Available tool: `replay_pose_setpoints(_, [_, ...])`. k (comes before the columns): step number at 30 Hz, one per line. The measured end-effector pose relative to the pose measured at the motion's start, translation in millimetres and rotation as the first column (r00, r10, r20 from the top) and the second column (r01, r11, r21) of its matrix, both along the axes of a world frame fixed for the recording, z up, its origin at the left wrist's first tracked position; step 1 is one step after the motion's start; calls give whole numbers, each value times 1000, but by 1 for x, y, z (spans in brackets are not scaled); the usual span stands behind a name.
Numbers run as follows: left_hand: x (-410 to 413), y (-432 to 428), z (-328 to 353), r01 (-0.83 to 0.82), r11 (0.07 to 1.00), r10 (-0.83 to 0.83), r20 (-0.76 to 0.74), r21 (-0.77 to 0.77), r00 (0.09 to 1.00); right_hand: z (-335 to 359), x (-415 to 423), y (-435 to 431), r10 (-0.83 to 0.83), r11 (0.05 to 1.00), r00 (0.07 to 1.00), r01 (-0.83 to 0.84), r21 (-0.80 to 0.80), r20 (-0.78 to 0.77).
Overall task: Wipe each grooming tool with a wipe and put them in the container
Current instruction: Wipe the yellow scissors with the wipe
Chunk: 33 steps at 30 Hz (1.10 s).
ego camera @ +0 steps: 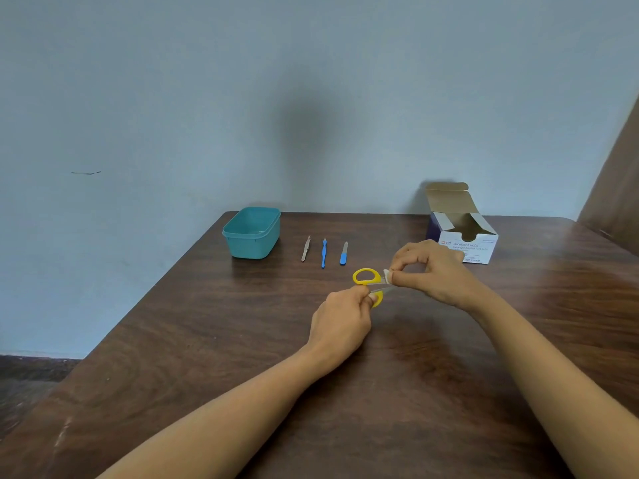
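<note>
Small scissors with yellow handles are held above the brown table. My left hand grips the lower handle loop. My right hand pinches a small white wipe against the blades, which are mostly hidden by the wipe and fingers. Behind them lie a row of tools: silver tweezers, a thin blue-handled tool and a short nail file with a blue grip. A teal container stands open at the back left of the table.
An opened white box of alcohol swabs stands at the back right, just behind my right hand. A blue-grey wall rises behind the table. The table's left edge runs diagonally, with dark floor beyond it.
</note>
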<state>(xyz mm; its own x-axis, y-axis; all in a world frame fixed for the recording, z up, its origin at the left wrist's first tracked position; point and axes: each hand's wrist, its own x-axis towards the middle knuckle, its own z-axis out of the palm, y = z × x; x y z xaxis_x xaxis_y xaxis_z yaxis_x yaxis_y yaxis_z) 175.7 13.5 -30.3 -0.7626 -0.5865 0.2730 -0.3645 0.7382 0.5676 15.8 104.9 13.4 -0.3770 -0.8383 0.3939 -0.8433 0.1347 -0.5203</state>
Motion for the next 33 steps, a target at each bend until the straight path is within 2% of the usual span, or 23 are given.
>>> replay_pose_setpoints(6, [-1,-2,-1,-1,1000,1,38,-15,999,5,-1,6,17,998,1000,-16,53,-16])
replay_pose_setpoints(9, [-1,-1,-1,8,999,-6,64,-37,998,3,7,2,21,998,998,-24,53,57])
replay_pose_setpoints(14, [-1,-3,-1,6,1000,-4,67,-22,998,-7,15,-11,-14,999,976,23,-36,219])
replay_pose_setpoints(17, [-1,-1,-1,20,998,-14,80,-65,997,-9,17,-15,-12,997,966,31,-73,258])
replay_pose_setpoints(20, [0,2,-1,33,993,-22,94,-115,995,-2,24,-16,-22,996,988,34,-79,154])
replay_pose_setpoints(22, [0,2,0,33,992,-23,84,-118,996,2,26,-15,-53,998,998,52,-21,-28])
replay_pose_setpoints(24, [-1,2,1,36,993,-27,77,-115,997,4,29,-14,-95,993,964,110,49,-249])
replay_pose_setpoints(26, [-1,3,1,38,994,-32,61,-98,998,1,30,-17,-137,984,933,167,64,-334])
replay_pose_setpoints(27, [-1,3,0,35,995,-32,44,-89,999,1,30,-18,-165,982,940,186,43,-297])
replay_pose_setpoints(28, [-1,2,-1,32,996,-30,25,-78,999,2,30,-18,-203,978,959,208,7,-197])
replay_pose_setpoints(30, [-1,0,-2,21,999,-22,-23,-43,999,8,25,-13,-226,968,970,234,-87,91])
replay_pose_setpoints(31, [-2,-2,-2,13,1000,-14,-54,-17,998,10,20,-10,-183,962,943,230,-145,278])
replay_pose_setpoints(33, [-2,-5,-2,-2,999,7,-119,40,993,12,9,-5,-30,945,807,216,-247,590])
